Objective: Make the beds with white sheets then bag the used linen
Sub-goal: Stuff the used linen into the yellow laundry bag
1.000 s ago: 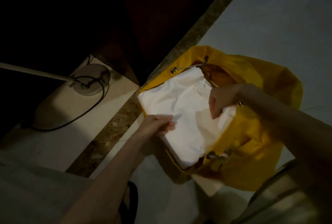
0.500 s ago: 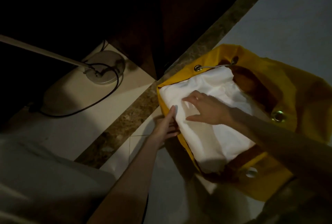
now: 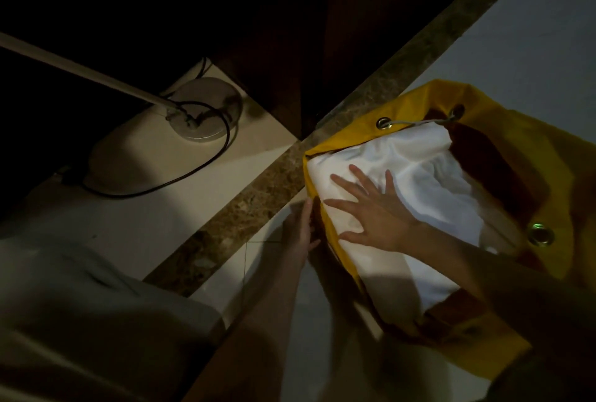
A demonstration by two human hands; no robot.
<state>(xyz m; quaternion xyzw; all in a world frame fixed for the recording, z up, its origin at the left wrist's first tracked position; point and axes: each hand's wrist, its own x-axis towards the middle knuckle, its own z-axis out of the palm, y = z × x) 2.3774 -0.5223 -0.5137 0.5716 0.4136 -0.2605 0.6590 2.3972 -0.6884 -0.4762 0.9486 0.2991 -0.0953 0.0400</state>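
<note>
A dim floor scene is seen from above. A yellow laundry bag (image 3: 503, 156) with metal eyelets and a drawstring is stood open on pale floor tiles (image 3: 267, 289). White linen (image 3: 419, 176) is packed inside it, filling the mouth. The right hand (image 3: 377, 211) is laid flat on the linen with fingers spread wide. The left hand (image 3: 301, 227) is held against the bag's near outer edge; its fingers are partly hidden. A brown marbled strip (image 3: 258, 195) is run diagonally across the floor. At left, a round lamp base (image 3: 206, 108) with a pale pole and a looping black cable (image 3: 180, 176) is seen.
</note>
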